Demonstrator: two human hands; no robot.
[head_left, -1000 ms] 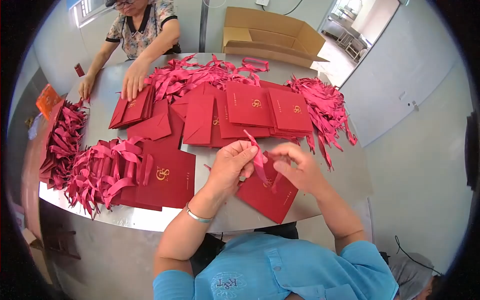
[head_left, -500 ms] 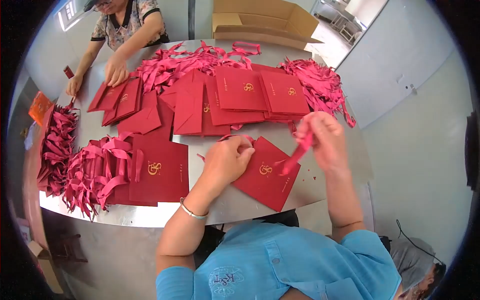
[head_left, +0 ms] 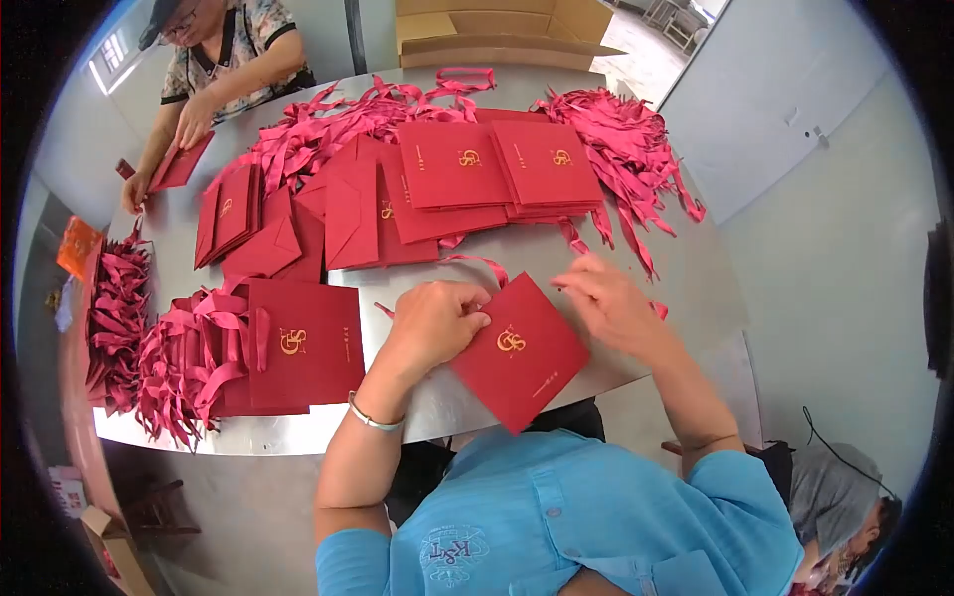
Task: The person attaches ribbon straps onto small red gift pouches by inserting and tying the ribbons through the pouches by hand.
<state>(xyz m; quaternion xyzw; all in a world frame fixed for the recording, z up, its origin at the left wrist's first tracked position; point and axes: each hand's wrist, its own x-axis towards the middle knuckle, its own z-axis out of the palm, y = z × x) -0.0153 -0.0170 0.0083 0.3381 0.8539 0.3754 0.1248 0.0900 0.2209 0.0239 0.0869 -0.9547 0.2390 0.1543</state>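
The red bag (head_left: 522, 360) lies between the two hands, one corner reaching the front edge of the worktop (head_left: 698, 288). The left hand (head_left: 435, 323) grips its left side, thumb on top. The right hand (head_left: 608, 306) is near its upper right side, fingers bent together; whether they hold anything, I cannot tell. Bare metal runs from the right hand to the right edge. Leftward, a ribboned stack (head_left: 313, 353) borders the front edge; more bags (head_left: 455, 167) stand behind.
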